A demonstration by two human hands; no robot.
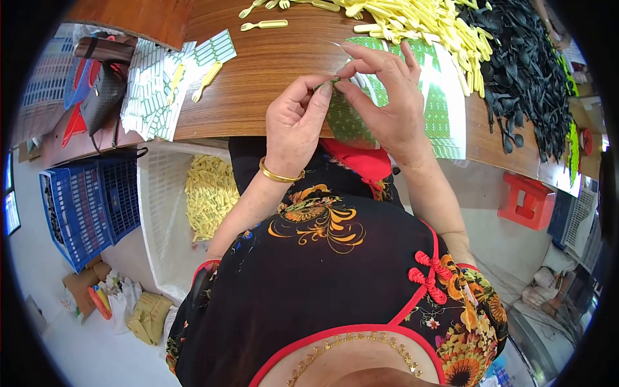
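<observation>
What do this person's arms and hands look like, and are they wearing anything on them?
Both forearms are bare, with no gloves or long sleeves. The left hand has a plain gold bangle around its wrist. The right hand shows no ring, watch or bracelet. The short sleeves belong to a black dress with orange and yellow flowers, red piping and red knotted buttons.

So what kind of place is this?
Probably a small workshop for hand assembly or labelling: heaps of yellow plastic pieces and black ones on a wooden table, and sticker sheets.
</observation>
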